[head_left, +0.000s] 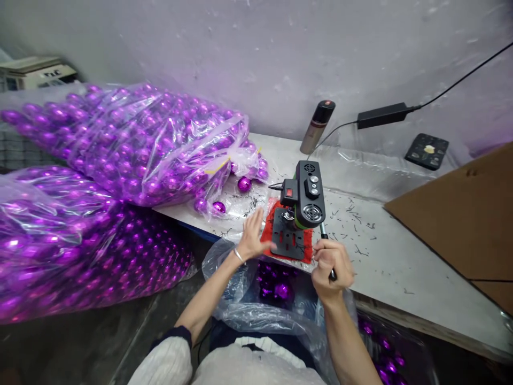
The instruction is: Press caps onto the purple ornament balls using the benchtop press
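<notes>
**Lever press [310, 195]: left thumb close to the base plate [286, 240] — pinch risk**

Right hand [333, 267] has its fingers wrapped around the lever [324, 231] at the press's right side. Left hand [252, 238] is flat and holds nothing that I can see, thumb spread from the fingers, just beside the plate's left edge; can't tell if the thumb touches.

What could go wrong, my read:
- Lever swings while the left hand strays under the head — pinched fingers.
- Hard pull on the lever could drag the base over the red cloth [308, 243]; can't see any clamping.
- Loose purple balls [244, 184] near the mouth of the full bag [160, 144] could roll off the bench [401, 278] if bumped.
- Black scraps [360, 248] could creep under the base and make it rock.

Press itself: upright on the cloth, at the bench's near edge. Black head with two round vent grilles, silver buttons on top, side box with a red switch [289, 192]; on or off, can't tell. Slotted dark plate below, green trim, small metal fitting under the head.
</notes>
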`<state>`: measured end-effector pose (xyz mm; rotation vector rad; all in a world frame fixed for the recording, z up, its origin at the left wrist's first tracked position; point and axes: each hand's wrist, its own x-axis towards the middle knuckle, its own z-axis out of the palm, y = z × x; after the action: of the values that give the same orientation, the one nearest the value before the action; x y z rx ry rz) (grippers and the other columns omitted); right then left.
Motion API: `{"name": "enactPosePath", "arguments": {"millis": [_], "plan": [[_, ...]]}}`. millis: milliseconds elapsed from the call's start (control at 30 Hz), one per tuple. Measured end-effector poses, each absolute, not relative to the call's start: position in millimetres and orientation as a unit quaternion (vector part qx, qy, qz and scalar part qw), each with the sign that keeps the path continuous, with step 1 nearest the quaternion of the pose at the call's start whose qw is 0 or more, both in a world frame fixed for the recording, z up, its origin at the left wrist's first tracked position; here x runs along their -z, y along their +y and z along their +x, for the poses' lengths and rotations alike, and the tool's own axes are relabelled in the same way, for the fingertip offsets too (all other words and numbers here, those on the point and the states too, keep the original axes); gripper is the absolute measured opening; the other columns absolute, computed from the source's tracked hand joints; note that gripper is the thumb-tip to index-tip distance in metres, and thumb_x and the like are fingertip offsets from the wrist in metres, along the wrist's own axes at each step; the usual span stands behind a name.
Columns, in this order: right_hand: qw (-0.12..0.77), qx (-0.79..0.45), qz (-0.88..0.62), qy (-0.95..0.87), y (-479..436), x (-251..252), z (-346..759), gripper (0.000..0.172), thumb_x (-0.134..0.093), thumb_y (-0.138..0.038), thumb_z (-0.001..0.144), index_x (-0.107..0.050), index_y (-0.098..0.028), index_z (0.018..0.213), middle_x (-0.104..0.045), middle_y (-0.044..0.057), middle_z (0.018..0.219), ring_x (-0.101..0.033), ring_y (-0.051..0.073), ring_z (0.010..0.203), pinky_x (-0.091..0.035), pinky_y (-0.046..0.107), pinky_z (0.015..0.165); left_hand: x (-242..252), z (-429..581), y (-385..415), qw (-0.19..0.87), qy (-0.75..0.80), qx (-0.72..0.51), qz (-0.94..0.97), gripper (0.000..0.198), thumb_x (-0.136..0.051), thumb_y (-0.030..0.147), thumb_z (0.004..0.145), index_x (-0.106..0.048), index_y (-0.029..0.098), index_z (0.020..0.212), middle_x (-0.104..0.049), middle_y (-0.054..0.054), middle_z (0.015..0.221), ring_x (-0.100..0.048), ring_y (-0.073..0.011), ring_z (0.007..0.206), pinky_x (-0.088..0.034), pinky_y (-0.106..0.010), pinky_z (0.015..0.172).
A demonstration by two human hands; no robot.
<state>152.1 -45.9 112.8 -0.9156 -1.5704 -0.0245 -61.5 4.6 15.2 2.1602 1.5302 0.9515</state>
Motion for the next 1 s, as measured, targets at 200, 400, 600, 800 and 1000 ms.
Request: {"name": "enactPosePath", "arguments": {"millis": [200,400,600,800,1000], "plan": [[0.618,0.015,-0.397,-0.678,-45,-114,150,0.026,-0.048,-0.005,0.091,-0.052,-0.021,0.072,-0.060,0.000,0.073,-0.062,0.014,0.070,-0.047,0.028,0.062,-64,-86,133,0.150,0.760,-0.331,0.539,0.069,-0.068,0.036,0.090,-0.042,0.009,0.148,-0.043,-0.028,0.155,-0.044,-0.0394,0.146,-0.035,-0.051,0.119],[0.609,0.022,-0.389,-0.691,-45,-115,151,0.026,-0.047,-0.005,0.092,-0.051,-0.022,0.073,-0.059,-0.001,0.070,-0.062,0.014,0.070,-0.047,0.028,0.062,-82,-85,143,0.245,0.754,-0.382,0.475,0.067,-0.080,0.027,0.081,-0.046,0.015,0.138,-0.060,-0.022,0.137,-0.060,-0.0356,0.130,-0.047,-0.045,0.107],[0.618,0.022,-0.396,-0.679,-44,-117,149,0.026,-0.048,-0.007,0.093,-0.051,-0.022,0.072,-0.058,-0.001,0.067,-0.063,0.015,0.069,-0.046,0.028,0.061,-83,-86,60,0.561,0.538,-0.545,0.314,0.061,-0.076,0.054,0.085,-0.051,0.023,0.131,-0.068,-0.005,0.103,-0.067,-0.0112,0.068,-0.055,-0.024,0.064],[0.627,0.024,-0.402,-0.667,-39,-139,147,0.029,-0.049,-0.008,0.094,-0.051,-0.022,0.069,-0.058,-0.002,0.064,-0.062,0.014,0.065,-0.043,0.027,0.059,-65,-64,-7,0.703,0.424,-0.501,0.274,0.069,-0.068,0.056,0.089,-0.043,0.030,0.148,-0.069,-0.008,0.123,-0.075,-0.0222,0.096,-0.062,-0.043,0.089],[0.615,0.024,-0.402,-0.678,-37,-149,149,0.027,-0.049,-0.008,0.094,-0.052,-0.021,0.071,-0.061,-0.001,0.068,-0.060,0.012,0.064,-0.043,0.026,0.058,-37,-25,-8,0.548,0.519,-0.472,0.455,0.075,-0.089,0.040,0.072,-0.054,0.020,0.136,-0.068,-0.012,0.129,-0.069,-0.0256,0.118,-0.051,-0.043,0.110]]}}
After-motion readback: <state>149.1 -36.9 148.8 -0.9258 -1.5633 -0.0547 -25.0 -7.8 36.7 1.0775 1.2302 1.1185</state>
